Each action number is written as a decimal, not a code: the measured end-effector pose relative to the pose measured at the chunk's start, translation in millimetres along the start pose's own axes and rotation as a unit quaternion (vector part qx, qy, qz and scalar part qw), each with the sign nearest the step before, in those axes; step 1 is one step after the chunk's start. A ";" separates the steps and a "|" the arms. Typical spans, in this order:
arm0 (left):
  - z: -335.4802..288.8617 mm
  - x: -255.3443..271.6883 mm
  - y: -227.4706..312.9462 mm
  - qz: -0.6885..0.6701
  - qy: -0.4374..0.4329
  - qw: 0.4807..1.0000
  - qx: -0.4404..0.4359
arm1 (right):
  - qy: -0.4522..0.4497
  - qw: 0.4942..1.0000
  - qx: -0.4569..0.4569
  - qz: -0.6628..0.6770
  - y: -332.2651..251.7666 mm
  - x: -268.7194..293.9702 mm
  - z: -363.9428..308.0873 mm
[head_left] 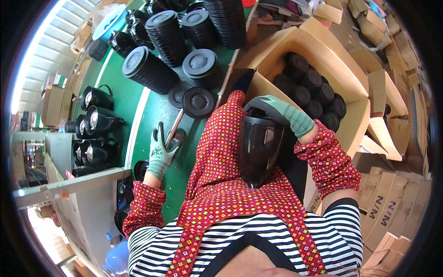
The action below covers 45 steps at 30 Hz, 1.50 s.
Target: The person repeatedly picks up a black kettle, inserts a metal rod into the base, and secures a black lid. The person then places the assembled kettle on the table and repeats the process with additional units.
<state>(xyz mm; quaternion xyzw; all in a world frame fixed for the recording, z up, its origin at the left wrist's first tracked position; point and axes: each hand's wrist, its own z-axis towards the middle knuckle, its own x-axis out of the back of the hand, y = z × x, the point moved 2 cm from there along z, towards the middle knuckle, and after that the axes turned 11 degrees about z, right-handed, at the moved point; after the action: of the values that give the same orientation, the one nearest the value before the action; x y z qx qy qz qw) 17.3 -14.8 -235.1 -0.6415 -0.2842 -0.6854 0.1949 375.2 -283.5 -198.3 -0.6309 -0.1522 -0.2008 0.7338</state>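
A glossy black jug body (260,150) rests against my lap, its narrow end toward me. My right hand (272,110), in a green and black glove, is closed over the jug's wide far end and hides part of its rim. My left hand (162,150), gloved alike, is over the green table with thumb and fingers spread. Between them lies the near end of a thin brown stick (176,123), whose far end reaches a round black lid (198,103). A small shiny piece beside the thumb is too unclear to name.
Stacks of black lids (167,39) stand on the far table (152,111). Several black jugs with silvery insides (96,119) line its left. An open carton (357,106) of black round pieces (313,79) stands at my right, near flattened cartons (385,207). A metal rail (74,185) crosses at left.
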 end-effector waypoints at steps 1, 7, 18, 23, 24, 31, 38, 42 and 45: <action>-1.3 -11.7 -17.6 -0.055 -0.034 0.998 -0.001 | -0.003 0.999 0.012 -0.045 0.0 1.1 -4.6; -15.8 55.0 -3.4 -0.370 -0.068 0.892 0.252 | 0.027 0.978 -0.190 0.079 -17.8 9.0 -12.2; 52.7 162.8 161.6 -0.387 -0.174 0.905 0.037 | 0.226 0.959 0.074 -0.152 -93.1 50.1 14.2; 107.3 185.3 240.3 -0.389 -0.324 0.846 -0.167 | 0.142 0.978 0.122 -0.095 -43.4 84.1 32.3; 113.9 186.6 246.8 -0.378 -0.314 0.845 -0.210 | 0.184 0.973 0.134 -0.046 -21.5 68.9 23.1; 128.5 139.2 310.7 -0.295 -0.148 0.747 -0.577 | 0.181 0.946 0.118 0.242 25.9 6.2 -15.5; 87.1 123.1 390.0 0.003 -0.076 0.876 -0.477 | 0.124 0.977 0.049 0.167 -2.3 23.9 -20.7; 87.0 124.5 377.8 -0.090 -0.084 0.864 -0.488 | 0.135 0.977 0.051 0.156 -5.0 23.0 -19.8; 72.0 128.8 356.3 -0.169 -0.053 0.860 -0.479 | 0.120 0.979 0.055 0.153 -3.5 24.2 -15.8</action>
<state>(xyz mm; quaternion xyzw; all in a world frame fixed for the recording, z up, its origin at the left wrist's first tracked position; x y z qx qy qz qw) 284.8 -227.9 -56.7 -0.6328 -0.0342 -0.7246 -0.2707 394.1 -302.0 -186.3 -0.5765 0.0248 -0.1519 0.8025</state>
